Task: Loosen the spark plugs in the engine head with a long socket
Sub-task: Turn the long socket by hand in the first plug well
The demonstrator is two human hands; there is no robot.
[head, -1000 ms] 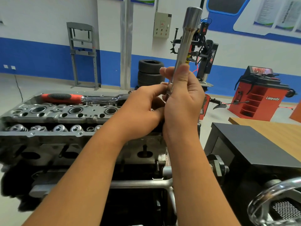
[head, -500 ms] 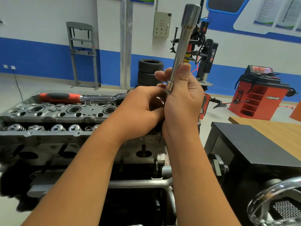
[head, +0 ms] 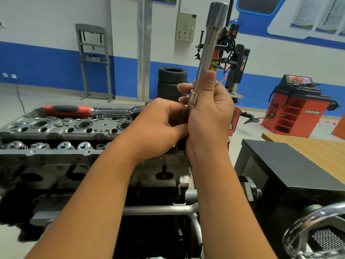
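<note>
Gripping the long chrome steel socket (head: 209, 53), right hand (head: 209, 116) holds it nearly upright above the grey metal engine head (head: 61, 128); left hand (head: 158, 126) curls at its base, contents hidden.

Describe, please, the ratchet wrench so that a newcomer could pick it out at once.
Find the grey engine head at the left. Along its far edge, behind the row of round bores, lies the ratchet wrench. It alone has a red and black grip; the long socket in the right hand is bare steel.
</note>
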